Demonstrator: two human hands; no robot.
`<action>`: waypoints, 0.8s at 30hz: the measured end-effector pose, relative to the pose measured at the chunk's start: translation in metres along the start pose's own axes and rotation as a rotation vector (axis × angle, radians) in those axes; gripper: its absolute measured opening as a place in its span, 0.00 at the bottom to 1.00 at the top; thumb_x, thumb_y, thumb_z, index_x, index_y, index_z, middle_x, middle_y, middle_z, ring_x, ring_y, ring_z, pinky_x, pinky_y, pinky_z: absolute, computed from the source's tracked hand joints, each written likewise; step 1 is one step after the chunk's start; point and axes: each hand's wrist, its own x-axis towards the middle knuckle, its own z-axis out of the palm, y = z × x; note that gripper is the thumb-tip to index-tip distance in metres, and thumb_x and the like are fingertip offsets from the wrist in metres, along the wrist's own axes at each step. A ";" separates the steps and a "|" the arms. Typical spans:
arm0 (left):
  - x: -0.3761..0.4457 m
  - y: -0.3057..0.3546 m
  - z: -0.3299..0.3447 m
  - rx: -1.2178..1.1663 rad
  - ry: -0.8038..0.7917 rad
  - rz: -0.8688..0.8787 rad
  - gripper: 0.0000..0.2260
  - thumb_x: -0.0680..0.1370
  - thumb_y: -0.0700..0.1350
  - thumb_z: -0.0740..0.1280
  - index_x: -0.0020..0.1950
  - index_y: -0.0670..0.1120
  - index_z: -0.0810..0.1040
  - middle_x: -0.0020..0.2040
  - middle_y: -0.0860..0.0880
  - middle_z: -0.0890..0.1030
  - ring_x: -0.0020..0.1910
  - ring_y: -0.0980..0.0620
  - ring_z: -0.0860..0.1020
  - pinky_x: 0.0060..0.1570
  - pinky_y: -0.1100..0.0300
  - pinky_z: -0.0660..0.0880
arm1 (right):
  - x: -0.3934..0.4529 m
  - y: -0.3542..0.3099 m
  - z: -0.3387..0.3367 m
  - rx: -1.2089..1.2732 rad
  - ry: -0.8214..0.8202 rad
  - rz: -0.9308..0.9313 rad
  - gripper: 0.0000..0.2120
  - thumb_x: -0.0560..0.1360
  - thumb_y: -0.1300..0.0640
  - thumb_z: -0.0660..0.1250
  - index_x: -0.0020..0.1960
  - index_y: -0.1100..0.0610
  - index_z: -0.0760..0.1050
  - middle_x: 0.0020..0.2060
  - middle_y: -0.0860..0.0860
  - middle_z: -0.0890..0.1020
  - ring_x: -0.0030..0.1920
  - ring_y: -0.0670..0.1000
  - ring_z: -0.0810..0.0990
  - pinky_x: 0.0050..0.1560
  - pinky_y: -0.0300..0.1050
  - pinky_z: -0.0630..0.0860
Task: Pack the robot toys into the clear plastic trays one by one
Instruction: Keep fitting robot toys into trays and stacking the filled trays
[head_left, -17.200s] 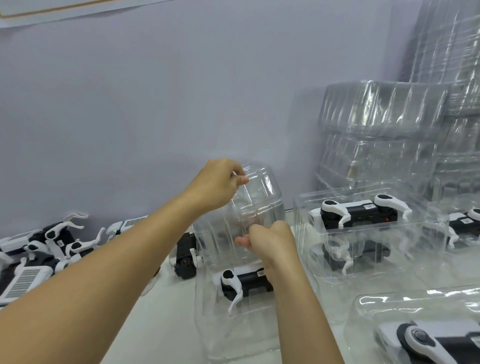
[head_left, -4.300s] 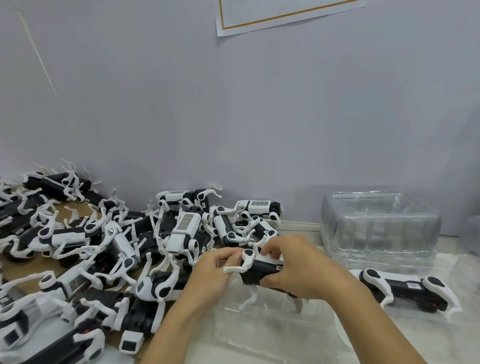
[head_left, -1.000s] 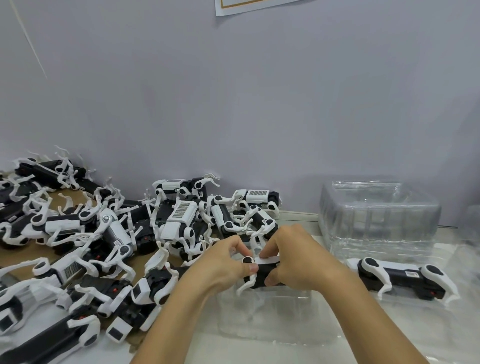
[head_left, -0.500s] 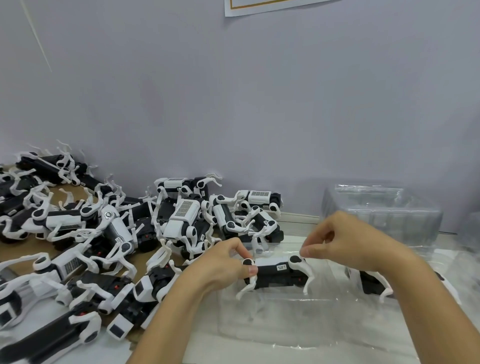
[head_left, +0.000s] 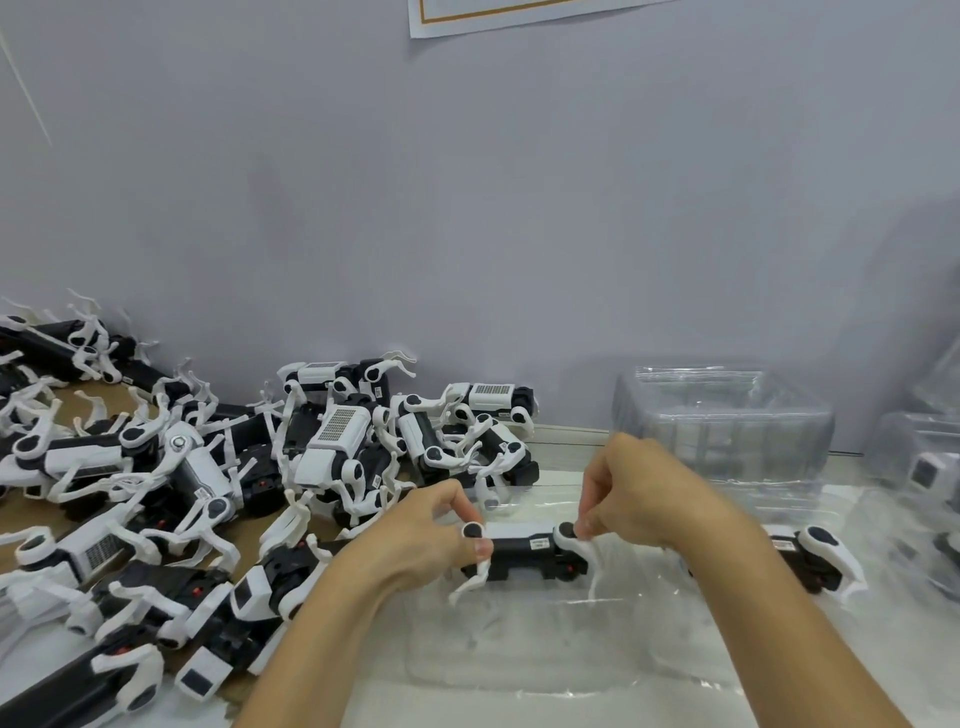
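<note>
A black-and-white robot toy (head_left: 524, 553) sits over the open clear plastic tray (head_left: 519, 649) in front of me. My left hand (head_left: 421, 530) pinches the toy's left end by its round leg joint. My right hand (head_left: 639, 493) pinches the joint at the toy's right end. The toy's white legs hang down into the tray. A heap of several loose robot toys (head_left: 337, 441) covers the table to the left.
A stack of empty clear trays (head_left: 722, 421) stands at the back right against the wall. Another robot toy (head_left: 810, 551) lies in a tray right of my right arm. More clear packaging (head_left: 919, 467) sits at the far right edge.
My right hand came back down from above the toy and took hold of its right end. The left hand kept its grip, and the toy stayed over the tray.
</note>
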 end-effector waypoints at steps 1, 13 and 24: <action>0.000 0.001 0.000 0.001 0.004 -0.005 0.07 0.74 0.46 0.74 0.46 0.50 0.77 0.63 0.56 0.75 0.65 0.54 0.71 0.64 0.53 0.68 | 0.000 0.000 -0.001 0.000 0.000 -0.003 0.08 0.67 0.57 0.81 0.33 0.53 0.82 0.34 0.46 0.82 0.33 0.43 0.78 0.28 0.34 0.68; 0.001 0.001 -0.001 -0.010 -0.005 -0.008 0.07 0.74 0.46 0.75 0.47 0.51 0.78 0.71 0.51 0.74 0.71 0.53 0.69 0.71 0.48 0.65 | -0.008 -0.003 -0.010 -0.074 -0.148 -0.043 0.15 0.63 0.52 0.83 0.43 0.48 0.79 0.40 0.44 0.77 0.36 0.43 0.76 0.33 0.36 0.68; -0.001 0.004 -0.003 0.042 0.001 0.007 0.08 0.74 0.47 0.75 0.48 0.51 0.78 0.70 0.49 0.74 0.71 0.53 0.70 0.70 0.50 0.66 | -0.011 -0.007 -0.008 -0.104 -0.158 -0.034 0.17 0.65 0.53 0.82 0.45 0.47 0.74 0.44 0.44 0.73 0.39 0.44 0.74 0.34 0.38 0.67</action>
